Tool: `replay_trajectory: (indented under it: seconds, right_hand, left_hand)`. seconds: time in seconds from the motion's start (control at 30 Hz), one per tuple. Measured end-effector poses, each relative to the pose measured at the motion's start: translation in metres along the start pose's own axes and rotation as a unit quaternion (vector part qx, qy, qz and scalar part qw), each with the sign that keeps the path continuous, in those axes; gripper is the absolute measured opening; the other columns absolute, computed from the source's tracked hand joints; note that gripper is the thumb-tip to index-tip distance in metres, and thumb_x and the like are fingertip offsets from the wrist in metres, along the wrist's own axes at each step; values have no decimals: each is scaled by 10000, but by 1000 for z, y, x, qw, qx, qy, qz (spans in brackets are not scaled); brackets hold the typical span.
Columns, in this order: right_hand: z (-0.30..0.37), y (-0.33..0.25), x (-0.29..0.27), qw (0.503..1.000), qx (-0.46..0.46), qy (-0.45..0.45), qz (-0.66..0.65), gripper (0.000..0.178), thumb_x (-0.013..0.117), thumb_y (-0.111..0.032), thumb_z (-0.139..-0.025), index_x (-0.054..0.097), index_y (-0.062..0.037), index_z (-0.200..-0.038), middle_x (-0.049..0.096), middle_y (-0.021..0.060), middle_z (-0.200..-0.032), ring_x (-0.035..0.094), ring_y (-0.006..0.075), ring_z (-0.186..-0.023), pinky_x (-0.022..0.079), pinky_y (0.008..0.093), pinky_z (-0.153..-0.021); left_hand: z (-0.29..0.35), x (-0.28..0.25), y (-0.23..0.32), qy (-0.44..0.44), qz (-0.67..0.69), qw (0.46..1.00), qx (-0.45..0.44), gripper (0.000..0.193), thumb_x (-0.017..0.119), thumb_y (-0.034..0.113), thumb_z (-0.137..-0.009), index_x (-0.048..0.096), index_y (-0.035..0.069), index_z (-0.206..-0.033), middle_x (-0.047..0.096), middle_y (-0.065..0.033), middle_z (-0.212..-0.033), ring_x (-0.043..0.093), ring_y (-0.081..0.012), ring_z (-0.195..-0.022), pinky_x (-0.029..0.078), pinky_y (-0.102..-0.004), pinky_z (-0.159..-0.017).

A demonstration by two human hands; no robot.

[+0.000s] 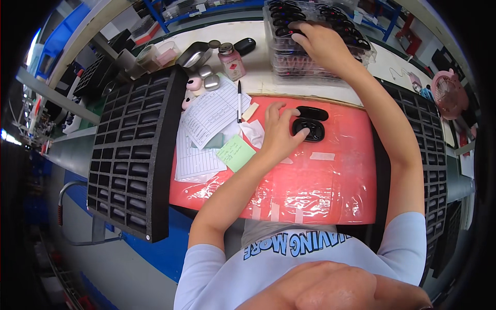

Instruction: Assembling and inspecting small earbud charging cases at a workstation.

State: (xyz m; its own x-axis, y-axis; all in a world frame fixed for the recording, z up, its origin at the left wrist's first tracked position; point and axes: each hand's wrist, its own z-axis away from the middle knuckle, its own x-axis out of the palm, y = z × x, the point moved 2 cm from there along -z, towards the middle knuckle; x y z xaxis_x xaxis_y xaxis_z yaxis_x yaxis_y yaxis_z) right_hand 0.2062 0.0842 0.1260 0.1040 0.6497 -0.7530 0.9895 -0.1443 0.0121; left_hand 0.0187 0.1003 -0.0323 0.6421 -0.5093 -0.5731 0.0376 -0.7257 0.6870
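Two bare hands work over a counter (256, 77) whose near part carries a red mat (343, 181) under clear, wrinkled film, glossy with reflections and patched with pale strips of tape. On the far part of this mat, right of its middle, lies a black earbud-type case (311, 136) with its lid (313, 113) raised on the far side. The left hand (279, 132) reaches it from the left, fingers spread, the thumb over the case and a fingertip at the lid's left edge. The right hand (321, 45) extends to stacked clear plastic trays (297, 67) at the far side, its fingers bent over black pieces; whether they pinch one, I cannot tell.

Left of the case lie printed sheets (212, 121), a pen (239, 103), a green note (236, 154) and a crumpled tissue (253, 133). Beyond them stands a pink bottle (232, 66). Black foam trays with compartments flank the mat, one left (164, 165), one right (424, 135). A pink fan (448, 90) stands at the far right. Around the counter, the room shows blue racking (181, 19) at the far side and grey floor (142, 268) at the near left.
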Motion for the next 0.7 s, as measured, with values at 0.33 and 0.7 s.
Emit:
replay_trajectory:
  seconds: [0.33,0.7]
  right_hand:
    - [-35,-3,-37,958,201,-96,-180,298,506,-247,-927,607,-10,-1078,628,230,-1051,592,396,-996,466,429,-825]
    - [-27,-5,-19,985,125,-85,-83,401,498,-375,-928,650,-16,-1022,653,223,-935,620,377,-894,470,431,-802]
  left_hand:
    - [-4,-12,-5,61,47,996,45,311,698,99,-739,583,50,-1024,473,-190,-1179,401,-379,-1184,356,-459,-993]
    - [-5,-11,-5,70,55,994,70,246,666,69,-744,605,38,-980,545,-149,-1035,479,-335,-1060,404,-425,-916]
